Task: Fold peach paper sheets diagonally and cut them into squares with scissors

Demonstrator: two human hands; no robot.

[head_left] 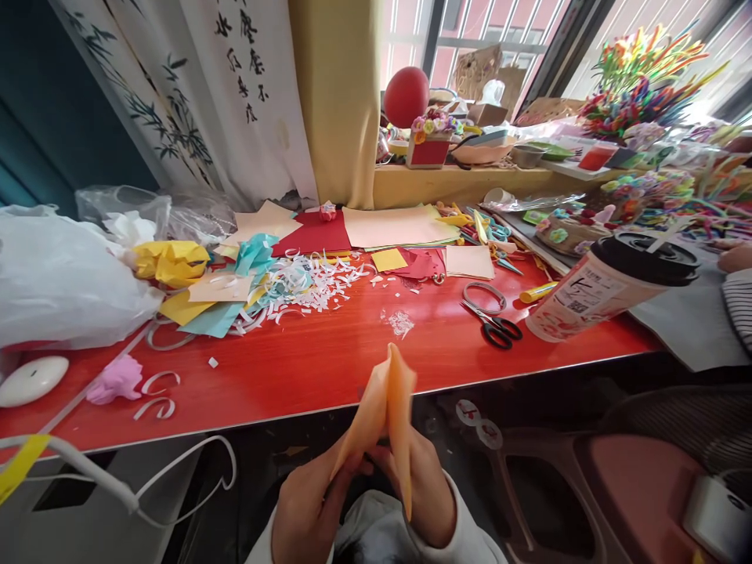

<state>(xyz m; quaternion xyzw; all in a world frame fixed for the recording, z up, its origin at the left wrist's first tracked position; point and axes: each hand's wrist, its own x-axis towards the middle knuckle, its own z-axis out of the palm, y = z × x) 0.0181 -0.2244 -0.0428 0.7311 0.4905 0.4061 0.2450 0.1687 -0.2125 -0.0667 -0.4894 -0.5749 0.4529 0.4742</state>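
Note:
A folded sheet of peach-orange paper (400,399) is held up just in front of the red table's near edge, its two halves spread apart below a pointed top. My left hand (314,493) grips the left half, with fingers curled behind and below it. On the other side my right hand (428,489) holds the right half, which partly covers its fingers. Beyond the paper's tip lies a small heap of white paper scraps (400,323). Black-handled scissors (497,327) rest on the table to the right, blades toward the back left.
A large cup (611,286) stands at the right. Shredded white paper (314,283) and coloured sheets lie across the left and back of the red table (329,368). At the far right are a person's hand (734,254) and striped sleeve.

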